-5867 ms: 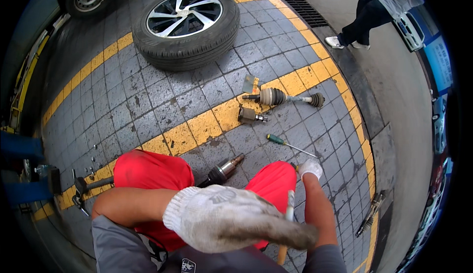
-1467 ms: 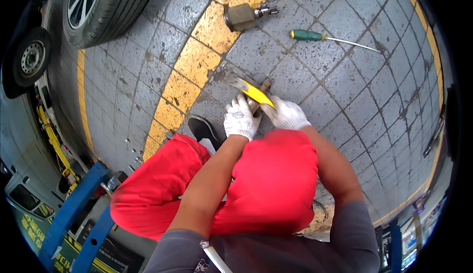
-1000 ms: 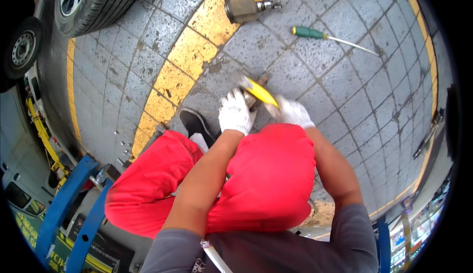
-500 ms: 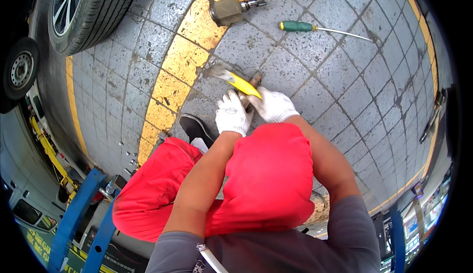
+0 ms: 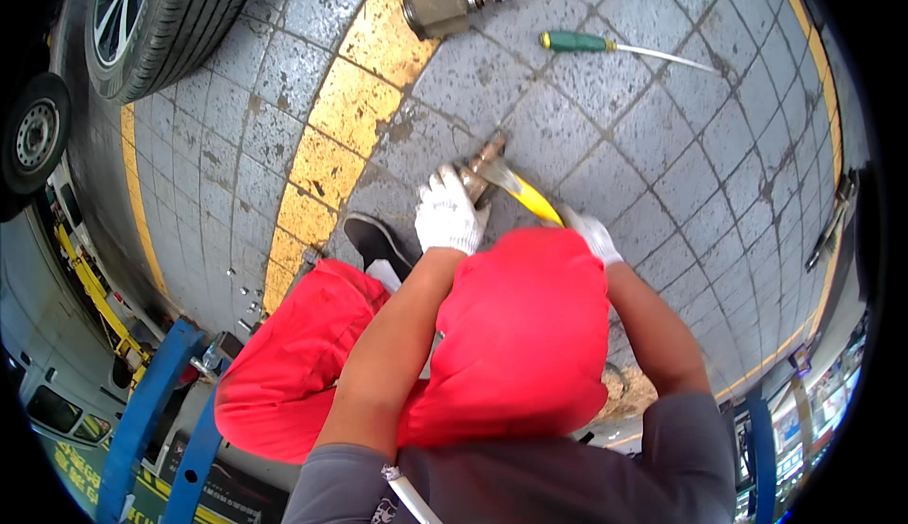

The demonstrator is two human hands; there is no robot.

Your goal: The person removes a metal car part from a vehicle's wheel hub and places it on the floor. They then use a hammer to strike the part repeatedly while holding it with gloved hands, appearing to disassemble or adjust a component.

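Note:
In a white glove, my left hand [image 5: 448, 214] is closed around a rusty metal shaft piece [image 5: 480, 166] on the floor, its fingers at the left side of the piece. My right hand [image 5: 591, 235], also gloved, grips the yellow handle of a hammer [image 5: 537, 204]. The hammer's grey head lies over or against the rusty piece; contact is hard to tell. My red-trousered knee hides part of the right hand. Beyond my hands rests a metal joint housing with a splined stub [image 5: 439, 10]. A green-handled screwdriver [image 5: 579, 42] lies to its right.
A large tyre on an alloy wheel [image 5: 184, 27] stands at the far left, with another wheel [image 5: 40, 136] behind it. Small metal bits [image 5: 248, 305] are scattered left of my shoe [image 5: 374, 242]. Blue metal posts [image 5: 151, 410] rise at lower left. Yellow stripes [image 5: 355, 98] cross the tiled floor.
My right hand has moved right and toward me. The hammer's head has swung from left of the rusty piece to over it. My left hand stays nearly in place.

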